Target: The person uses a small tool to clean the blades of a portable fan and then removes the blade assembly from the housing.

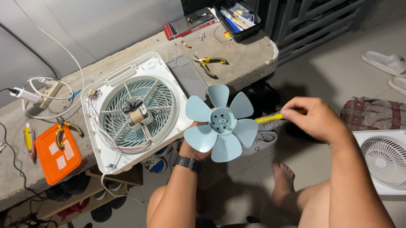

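My left hand [194,147], a black watch on its wrist, holds a pale blue fan blade [221,122] from behind, hub facing me. My right hand [311,117] grips a yellow-handled screwdriver [269,118] whose tip points at the blade's hub. Just left of the blade, a white square fan housing [130,111] lies on the concrete bench [247,59] with its motor and thin wires exposed.
On the bench lie an orange box lid [57,154], pliers [210,63], a grey panel [186,75], chargers with cables [35,94] and a black tool tray [238,20]. A white fan grille [394,162], a patterned cloth and white slippers [391,64] sit on the floor at right. Shoes fill the shelf below.
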